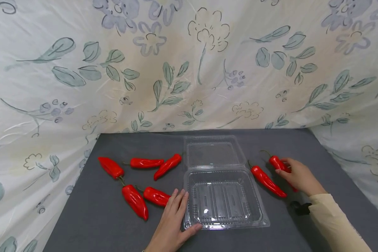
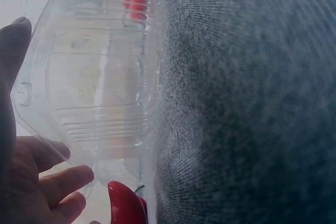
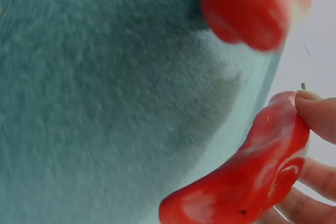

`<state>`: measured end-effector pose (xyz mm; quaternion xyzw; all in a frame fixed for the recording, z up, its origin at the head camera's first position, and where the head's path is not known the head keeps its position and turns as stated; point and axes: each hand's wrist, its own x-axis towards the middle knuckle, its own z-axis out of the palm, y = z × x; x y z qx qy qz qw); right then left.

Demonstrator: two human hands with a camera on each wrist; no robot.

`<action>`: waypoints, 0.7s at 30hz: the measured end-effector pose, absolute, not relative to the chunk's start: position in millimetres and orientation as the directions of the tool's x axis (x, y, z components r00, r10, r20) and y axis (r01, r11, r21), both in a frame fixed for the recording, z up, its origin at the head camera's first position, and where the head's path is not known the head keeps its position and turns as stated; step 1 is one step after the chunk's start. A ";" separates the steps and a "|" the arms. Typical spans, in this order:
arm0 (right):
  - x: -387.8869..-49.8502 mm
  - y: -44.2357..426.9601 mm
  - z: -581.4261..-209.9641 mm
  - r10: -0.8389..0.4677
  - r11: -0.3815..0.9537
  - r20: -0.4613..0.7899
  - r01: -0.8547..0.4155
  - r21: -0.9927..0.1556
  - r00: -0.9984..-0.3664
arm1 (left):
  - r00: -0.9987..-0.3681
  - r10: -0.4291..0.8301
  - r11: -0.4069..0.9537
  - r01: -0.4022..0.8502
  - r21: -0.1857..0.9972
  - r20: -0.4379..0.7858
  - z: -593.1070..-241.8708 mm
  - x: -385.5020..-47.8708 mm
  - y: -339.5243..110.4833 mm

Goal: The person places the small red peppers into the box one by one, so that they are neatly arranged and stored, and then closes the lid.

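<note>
A clear plastic clamshell container (image 1: 225, 199) lies with its lid (image 1: 212, 151) folded back behind it. My left hand (image 1: 174, 224) rests along its left edge, fingers straight, thumb over the front left corner. In the left wrist view the fingers (image 2: 68, 182) touch the container's rim. My right hand (image 1: 302, 176) grips a red pepper (image 1: 276, 162) by its body, right of the container; the right wrist view has the thumb on one side of this pepper (image 3: 247, 166) and the fingers on the other. Another red pepper (image 1: 268, 181) lies between that hand and the container.
Several more red peppers lie left of the container, among them one (image 1: 156, 196) beside my left fingers and one (image 1: 168, 167) near the lid. A dark grey cloth (image 1: 91, 224) covers the table. Floral fabric (image 1: 189, 70) hangs behind and at both sides.
</note>
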<state>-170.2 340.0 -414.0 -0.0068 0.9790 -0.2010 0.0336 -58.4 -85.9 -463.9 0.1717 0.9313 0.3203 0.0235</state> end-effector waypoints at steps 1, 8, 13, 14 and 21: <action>-169.9 340.7 -412.4 -0.020 0.921 -0.062 0.006 -0.391 -0.998 | -0.940 0.334 0.735 0.308 0.604 0.072 -463.8 -58.3 -86.0; -167.5 345.2 -401.5 -0.012 0.930 -0.010 -0.008 -0.368 -1.000 | -0.944 0.324 0.749 0.291 0.595 0.054 -461.6 -59.4 -85.6; -167.0 346.5 -391.8 -0.010 0.934 0.016 -0.015 -0.356 -1.000 | -0.946 0.322 0.747 0.280 0.603 0.041 -461.1 -59.4 -84.7; -166.8 346.1 -389.7 -0.006 0.935 0.018 -0.012 -0.354 -1.000 | -0.946 0.322 0.746 0.277 0.606 0.037 -461.2 -59.3 -84.6; -163.9 335.0 -371.0 -0.004 0.932 0.071 -0.030 -0.361 -0.997 | -0.946 0.324 0.738 0.271 0.619 0.028 -462.0 -58.5 -84.4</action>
